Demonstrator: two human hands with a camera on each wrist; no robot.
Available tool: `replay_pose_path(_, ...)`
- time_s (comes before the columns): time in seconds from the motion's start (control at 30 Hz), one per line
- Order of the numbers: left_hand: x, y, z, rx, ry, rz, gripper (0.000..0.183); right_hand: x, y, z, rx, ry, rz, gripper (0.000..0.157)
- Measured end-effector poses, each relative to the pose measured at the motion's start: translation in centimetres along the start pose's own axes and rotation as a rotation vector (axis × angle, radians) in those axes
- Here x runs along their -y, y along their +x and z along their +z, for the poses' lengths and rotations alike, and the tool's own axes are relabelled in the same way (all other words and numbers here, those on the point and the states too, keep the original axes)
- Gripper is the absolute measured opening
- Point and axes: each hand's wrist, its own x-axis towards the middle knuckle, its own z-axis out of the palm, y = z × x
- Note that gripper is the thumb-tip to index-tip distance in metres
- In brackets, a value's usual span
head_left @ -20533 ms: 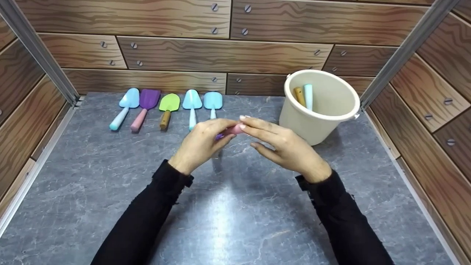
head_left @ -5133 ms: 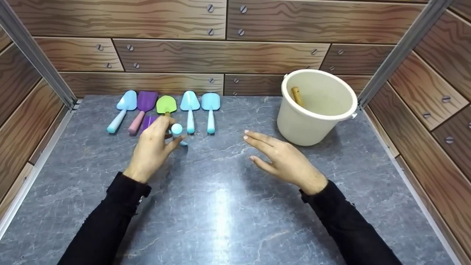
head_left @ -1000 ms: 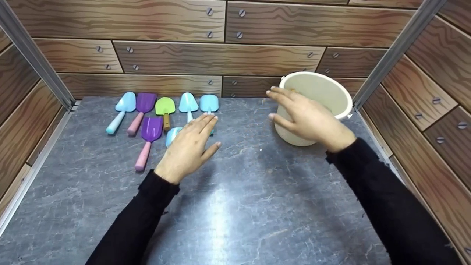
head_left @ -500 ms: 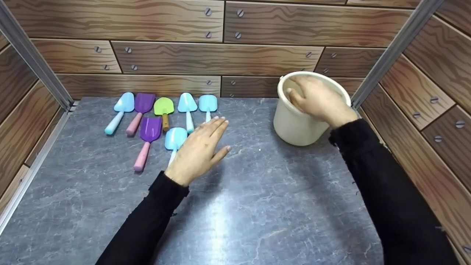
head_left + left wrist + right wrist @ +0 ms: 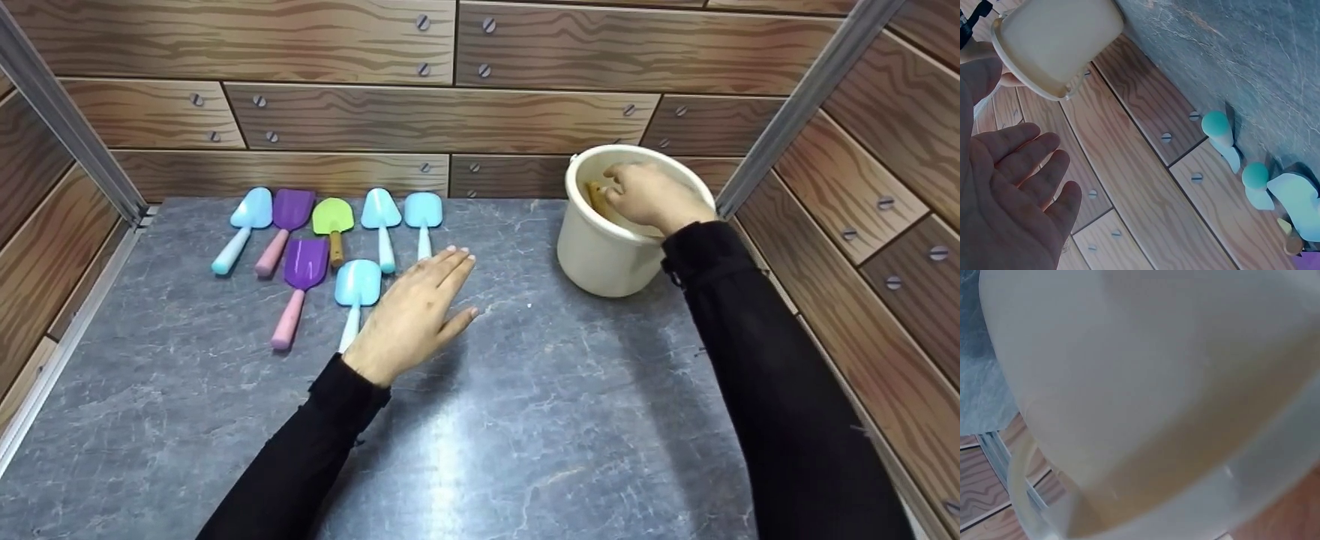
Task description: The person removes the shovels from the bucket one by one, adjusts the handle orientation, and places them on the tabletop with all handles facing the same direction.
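My right hand (image 5: 651, 196) reaches into a cream bucket (image 5: 611, 255), fingers bent beside the wooden handle (image 5: 595, 196) of a tool whose head is hidden. Whether the fingertips grip it is unclear, and the right wrist view shows mostly the bucket wall (image 5: 1100, 382). With fingers straight and holding nothing, my left hand (image 5: 412, 315) hovers over the table, partly covering the handle of a light blue toy shovel (image 5: 358, 283). Beside that lies a purple shovel (image 5: 306, 262) with a pink handle. In the left wrist view the left palm (image 5: 1010, 208) faces the camera.
Behind those two lies a row: a blue trowel (image 5: 253, 208), a purple shovel (image 5: 293, 210), a green shovel (image 5: 333, 217) with a wooden handle, another blue trowel (image 5: 381, 210) and a blue shovel (image 5: 424, 210). Wood-patterned walls (image 5: 337, 116) enclose the grey marbled table (image 5: 540, 420).
The blue shovel held by my left hand five seconds ago now lies beside the front purple one. My right hand has gone from the bucket's rim into it; my left has drifted right.
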Motion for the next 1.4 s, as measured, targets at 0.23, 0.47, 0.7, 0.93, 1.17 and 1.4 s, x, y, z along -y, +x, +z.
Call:
replay_pose_path(0.23,0.1,0.0,0.1,-0.020,-0.001,0.013,0.071,0.0,1.1,0.7,0.045,0.044,0.039,0.055)
replay_pose_path(0.47,0.1,-0.1,0.2,-0.027,0.009,0.018,0.071,0.6,1.5,1.2,0.068,0.036,0.050,0.044)
replay_pose_path(0.7,0.0,-0.2,0.1,-0.013,0.006,0.006,0.071,0.5,2.2,1.7,0.090,0.021,0.053,0.049)
replay_pose_path(0.93,0.2,-0.1,0.0,-0.016,-0.001,0.015,0.072,0.4,2.0,1.8,0.065,0.037,0.059,0.035)
replay_pose_path(1.17,0.2,-0.1,0.0,-0.030,0.000,0.025,0.071,0.4,2.0,1.9,0.007,0.071,0.040,0.021)
replay_pose_path(1.4,0.1,-0.2,0.1,-0.042,-0.009,0.024,0.070,0.4,1.9,2.8,-0.043,0.110,0.007,0.012)
